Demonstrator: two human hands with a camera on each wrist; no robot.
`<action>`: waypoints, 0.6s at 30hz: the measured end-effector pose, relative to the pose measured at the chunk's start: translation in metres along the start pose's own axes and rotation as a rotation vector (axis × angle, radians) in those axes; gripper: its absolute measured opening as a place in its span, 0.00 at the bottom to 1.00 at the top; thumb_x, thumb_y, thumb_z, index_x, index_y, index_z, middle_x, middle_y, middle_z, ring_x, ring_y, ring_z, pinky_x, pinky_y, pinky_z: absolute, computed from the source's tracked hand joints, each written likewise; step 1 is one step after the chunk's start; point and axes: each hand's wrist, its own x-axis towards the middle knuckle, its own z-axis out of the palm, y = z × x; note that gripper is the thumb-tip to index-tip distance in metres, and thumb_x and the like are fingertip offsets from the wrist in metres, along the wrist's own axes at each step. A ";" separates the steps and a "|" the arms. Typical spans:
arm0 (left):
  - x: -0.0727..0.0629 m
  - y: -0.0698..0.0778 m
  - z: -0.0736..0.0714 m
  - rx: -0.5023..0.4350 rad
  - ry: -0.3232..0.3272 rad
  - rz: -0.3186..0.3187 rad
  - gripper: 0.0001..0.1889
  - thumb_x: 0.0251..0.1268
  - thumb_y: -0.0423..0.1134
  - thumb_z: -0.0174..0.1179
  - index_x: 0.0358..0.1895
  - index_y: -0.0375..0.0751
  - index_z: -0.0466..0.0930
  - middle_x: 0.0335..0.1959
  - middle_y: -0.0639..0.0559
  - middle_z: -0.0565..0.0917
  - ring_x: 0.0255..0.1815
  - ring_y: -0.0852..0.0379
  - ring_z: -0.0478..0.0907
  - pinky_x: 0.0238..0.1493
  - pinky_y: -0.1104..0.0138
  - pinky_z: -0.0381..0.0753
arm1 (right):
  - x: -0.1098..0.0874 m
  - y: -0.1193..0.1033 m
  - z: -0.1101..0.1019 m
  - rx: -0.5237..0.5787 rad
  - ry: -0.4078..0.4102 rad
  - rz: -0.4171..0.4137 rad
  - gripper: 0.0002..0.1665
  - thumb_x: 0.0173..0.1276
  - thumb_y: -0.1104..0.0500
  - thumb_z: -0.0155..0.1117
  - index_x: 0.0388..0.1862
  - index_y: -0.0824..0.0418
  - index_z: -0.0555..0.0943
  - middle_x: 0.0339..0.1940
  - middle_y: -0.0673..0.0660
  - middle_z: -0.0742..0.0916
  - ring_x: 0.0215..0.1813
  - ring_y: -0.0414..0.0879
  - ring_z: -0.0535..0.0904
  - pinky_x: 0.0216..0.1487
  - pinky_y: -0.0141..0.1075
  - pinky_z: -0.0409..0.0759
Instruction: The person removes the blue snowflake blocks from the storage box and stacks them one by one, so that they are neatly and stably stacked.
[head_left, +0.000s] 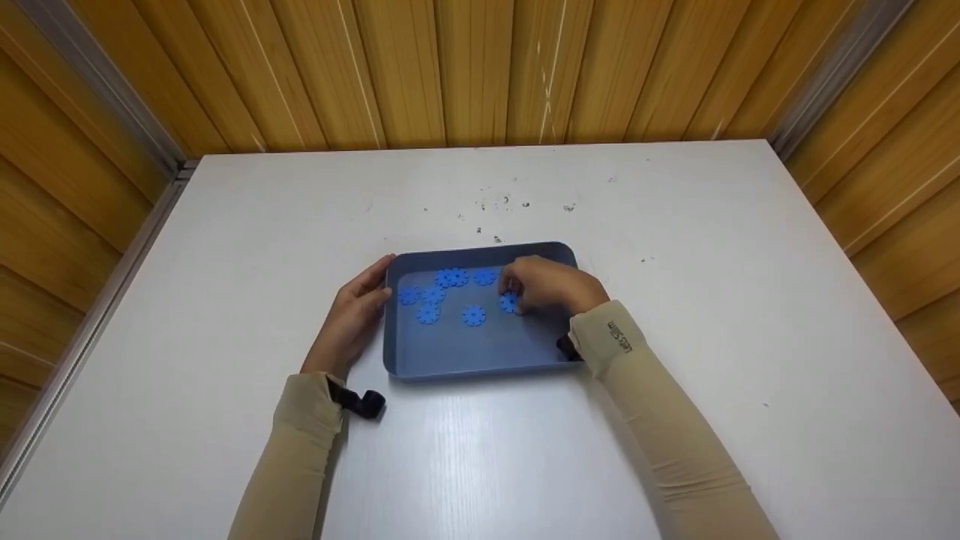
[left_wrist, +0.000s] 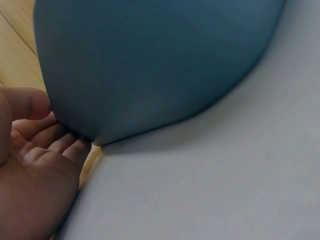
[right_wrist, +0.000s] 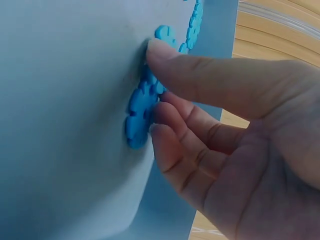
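Reaching down into a shallow, rectangular blue-grey tray (head_left: pixel 487 356) on the white counter (head_left: pixel 465 457), the person's right hand (head_left: pixel 551 283) has one flat, round, bright-blue notched disc (head_left: pixel 508 303) right at its fingertips, so it is much the nearer hand. This disc lies to the left of the palm and slightly toward the person, just right of the tray's middle. Being round, it offers no long axis; the right wrist view shows it steeply foreshortened. The right fingers (right_wrist: pixel 167 150) stand narrow, curled about the disc, with the right thumb (right_wrist: pixel 200 77) on the opposite side, close to the tray floor. Blue also shows behind the thumb tip; whether that is the same disc or a second one cannot be told, nor whether the disc is clear of the floor.

Across the tray, the left hand (head_left: pixel 352 311) holds the left wall, its thumb (head_left: pixel 373 301) at the rim and its fingers bent against the outside. Most of the other discs lie between the two hands: a lone disc (head_left: pixel 473 316) sits just left of the right fingers, touching no other, while several remaining discs (head_left: pixel 429 312) gather toward the left wall, some overlapping.
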 end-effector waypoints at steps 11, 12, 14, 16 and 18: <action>-0.001 0.000 0.000 0.047 -0.013 0.056 0.30 0.68 0.23 0.45 0.74 0.37 0.56 0.77 0.49 0.57 0.78 0.58 0.49 0.78 0.66 0.47 | 0.000 0.003 0.002 0.057 0.057 -0.022 0.13 0.57 0.71 0.67 0.42 0.61 0.83 0.40 0.56 0.85 0.41 0.47 0.78 0.45 0.38 0.80; 0.000 0.000 0.000 0.045 -0.011 0.053 0.30 0.68 0.23 0.45 0.74 0.37 0.56 0.77 0.49 0.57 0.78 0.58 0.49 0.78 0.66 0.47 | 0.000 0.003 0.001 0.061 0.059 -0.019 0.12 0.58 0.71 0.66 0.41 0.61 0.83 0.39 0.56 0.85 0.40 0.47 0.78 0.44 0.37 0.80; 0.000 0.000 0.000 0.037 -0.010 0.047 0.31 0.68 0.23 0.45 0.74 0.38 0.55 0.77 0.49 0.56 0.79 0.58 0.48 0.78 0.66 0.47 | -0.001 0.003 0.000 0.062 0.064 -0.019 0.11 0.60 0.70 0.65 0.41 0.61 0.83 0.39 0.56 0.85 0.40 0.46 0.78 0.44 0.37 0.79; 0.000 0.000 0.001 0.034 -0.004 0.041 0.31 0.68 0.23 0.45 0.74 0.38 0.56 0.77 0.50 0.56 0.79 0.58 0.48 0.78 0.66 0.47 | -0.002 0.003 0.000 0.057 0.068 -0.020 0.10 0.61 0.69 0.64 0.41 0.61 0.84 0.39 0.56 0.86 0.40 0.46 0.78 0.44 0.37 0.79; 0.000 -0.001 0.000 0.035 -0.005 0.037 0.31 0.68 0.23 0.45 0.74 0.38 0.55 0.77 0.50 0.56 0.79 0.58 0.47 0.78 0.66 0.47 | -0.002 0.004 -0.001 0.048 0.071 -0.024 0.09 0.63 0.68 0.63 0.41 0.61 0.84 0.39 0.56 0.86 0.40 0.46 0.77 0.43 0.37 0.78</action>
